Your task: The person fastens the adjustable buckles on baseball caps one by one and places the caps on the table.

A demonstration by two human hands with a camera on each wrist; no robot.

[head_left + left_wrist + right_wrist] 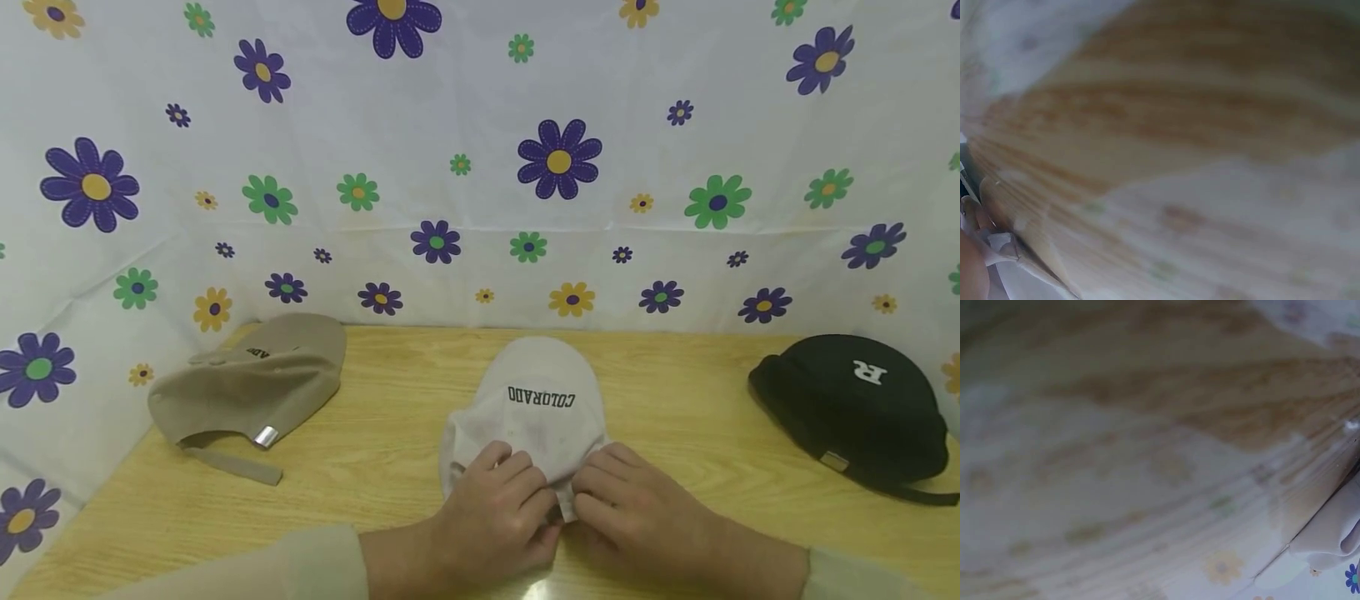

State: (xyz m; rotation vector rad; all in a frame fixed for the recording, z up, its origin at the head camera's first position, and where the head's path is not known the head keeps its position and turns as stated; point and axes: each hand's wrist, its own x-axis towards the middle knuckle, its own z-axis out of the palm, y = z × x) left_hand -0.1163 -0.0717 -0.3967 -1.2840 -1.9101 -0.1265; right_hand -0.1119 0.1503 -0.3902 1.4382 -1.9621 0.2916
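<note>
A pale cap (551, 358) with dark COLORADO lettering lies on the wooden table, its lettering upside down in the head view. At its near edge my left hand (498, 517) grips the back of the cap with curled fingers, next to the small opening above the strap. My right hand (637, 508) pinches the strap end on the other side, close beside the left. Both thumbs are mostly hidden. In the left wrist view a bit of the left hand (971, 275) shows at the cap fabric (1029, 281). The right wrist view catches the cap (1332, 522) at its edge.
A tan cap (255, 383) with a metal buckle and loose strap (236, 467) lies at the left. To the right is a black cap (847, 408) with a white R. A flower-printed cloth (465, 100) hangs behind the table (390, 400).
</note>
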